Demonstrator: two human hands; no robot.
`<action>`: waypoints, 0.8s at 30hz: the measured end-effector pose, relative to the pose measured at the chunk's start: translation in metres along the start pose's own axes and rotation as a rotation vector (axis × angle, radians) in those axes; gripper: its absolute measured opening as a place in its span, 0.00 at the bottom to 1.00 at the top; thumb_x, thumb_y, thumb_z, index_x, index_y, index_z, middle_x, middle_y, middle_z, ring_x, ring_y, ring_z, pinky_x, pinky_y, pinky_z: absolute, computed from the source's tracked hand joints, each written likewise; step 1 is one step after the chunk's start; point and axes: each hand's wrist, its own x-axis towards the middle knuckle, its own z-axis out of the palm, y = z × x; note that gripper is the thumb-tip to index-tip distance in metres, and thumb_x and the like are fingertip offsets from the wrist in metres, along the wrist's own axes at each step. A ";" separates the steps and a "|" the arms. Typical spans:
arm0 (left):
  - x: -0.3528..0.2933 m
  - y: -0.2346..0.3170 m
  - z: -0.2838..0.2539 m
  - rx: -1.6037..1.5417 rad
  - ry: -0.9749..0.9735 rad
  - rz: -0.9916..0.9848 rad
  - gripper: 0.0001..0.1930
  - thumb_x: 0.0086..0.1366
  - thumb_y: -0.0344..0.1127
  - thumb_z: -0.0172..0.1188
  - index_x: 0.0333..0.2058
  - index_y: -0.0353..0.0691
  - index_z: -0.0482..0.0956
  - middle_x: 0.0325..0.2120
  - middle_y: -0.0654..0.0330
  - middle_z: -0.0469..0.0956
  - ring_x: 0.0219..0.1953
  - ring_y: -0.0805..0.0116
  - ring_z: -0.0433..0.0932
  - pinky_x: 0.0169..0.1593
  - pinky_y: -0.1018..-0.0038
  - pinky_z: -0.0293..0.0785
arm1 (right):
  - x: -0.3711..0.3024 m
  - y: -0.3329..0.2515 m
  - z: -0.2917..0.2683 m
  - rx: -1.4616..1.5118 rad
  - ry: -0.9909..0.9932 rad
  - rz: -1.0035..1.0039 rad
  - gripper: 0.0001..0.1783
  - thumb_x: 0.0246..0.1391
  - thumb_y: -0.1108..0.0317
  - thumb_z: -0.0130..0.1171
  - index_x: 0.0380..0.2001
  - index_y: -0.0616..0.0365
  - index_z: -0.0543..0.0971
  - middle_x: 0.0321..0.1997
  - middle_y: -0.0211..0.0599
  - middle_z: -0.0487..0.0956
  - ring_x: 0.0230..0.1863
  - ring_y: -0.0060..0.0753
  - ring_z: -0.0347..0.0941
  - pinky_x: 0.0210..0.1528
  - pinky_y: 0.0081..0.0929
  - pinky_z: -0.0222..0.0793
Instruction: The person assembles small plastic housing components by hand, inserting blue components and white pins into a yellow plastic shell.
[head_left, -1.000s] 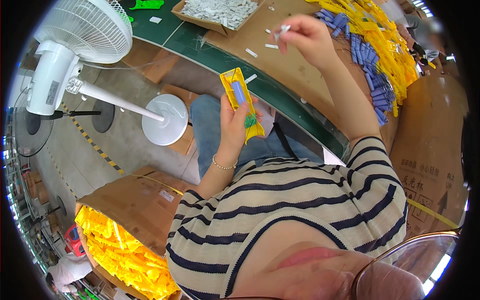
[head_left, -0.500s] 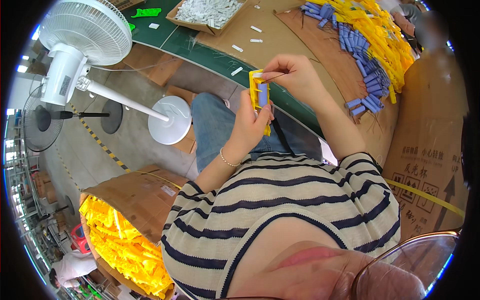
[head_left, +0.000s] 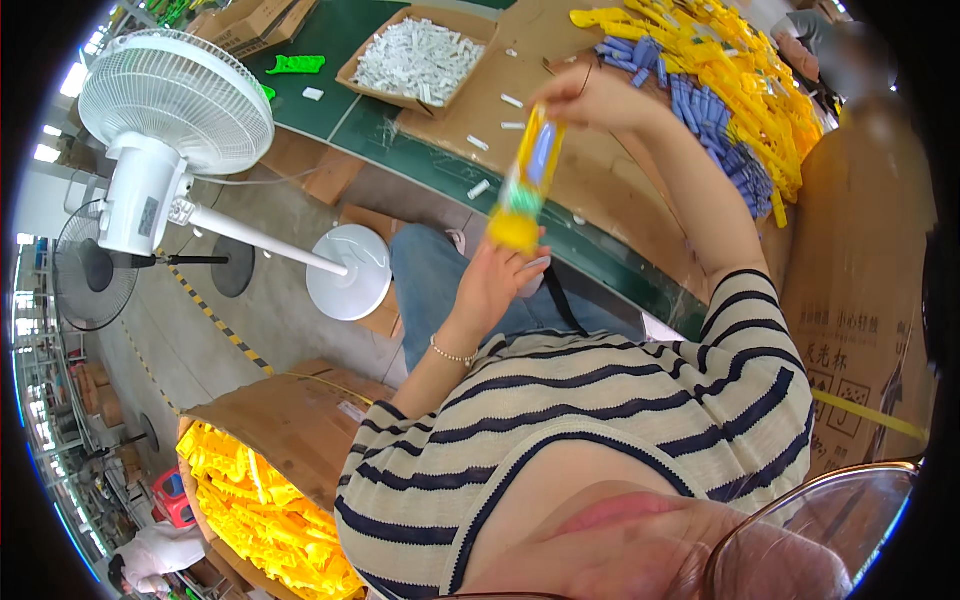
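A long yellow plastic casing (head_left: 517,230), blurred by motion, stands tilted between my hands above the table edge. A blue-purple cylinder (head_left: 543,150) sits in its upper part, and something pale green shows lower down. My right hand (head_left: 590,97) pinches the casing's upper end, with a thin dark wire by the fingers. Close under its wide lower end is my left hand (head_left: 487,287), fingers loosely stretched; whether they still touch the casing I cannot tell. A whitish piece (head_left: 535,278) shows beside the left fingertips, too unclear to name.
Yellow casings (head_left: 745,65) and blue-purple cylinders (head_left: 715,125) are heaped at the far right. A cardboard tray (head_left: 490,45) of small white parts stands on the green table (head_left: 360,130), with loose ones nearby. A white fan (head_left: 175,100) is left; a carton of yellow casings (head_left: 265,510) is lower left.
The casing has moved away from my left palm and turned its wide end toward me. My right hand has shifted up and now grips the casing's far end; the left fingers have loosened.
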 end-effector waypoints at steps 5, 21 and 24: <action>-0.002 -0.006 -0.058 0.163 0.139 -0.004 0.37 0.63 0.54 0.50 0.63 0.41 0.48 0.53 0.50 0.64 0.52 0.58 0.69 0.55 0.64 0.66 | 0.114 0.089 -0.122 0.657 0.528 0.356 0.14 0.53 0.74 0.54 0.42 0.69 0.73 0.32 0.39 0.76 0.30 0.25 0.72 0.30 0.20 0.73; 0.026 -0.003 -0.135 0.762 0.326 -0.327 0.11 0.65 0.31 0.49 0.44 0.33 0.71 0.37 0.56 0.76 0.39 0.72 0.74 0.44 0.77 0.70 | 0.336 0.177 -0.175 -0.360 0.482 0.932 0.18 0.48 0.54 0.62 0.30 0.61 0.77 0.29 0.46 0.78 0.34 0.40 0.77 0.26 0.34 0.75; 0.012 0.020 -0.126 0.928 0.247 -0.305 0.10 0.62 0.31 0.52 0.41 0.35 0.74 0.33 0.55 0.77 0.34 0.72 0.75 0.40 0.77 0.71 | 0.265 0.142 -0.149 -0.713 0.694 0.500 0.15 0.49 0.60 0.57 0.34 0.60 0.79 0.36 0.48 0.80 0.40 0.52 0.76 0.43 0.41 0.72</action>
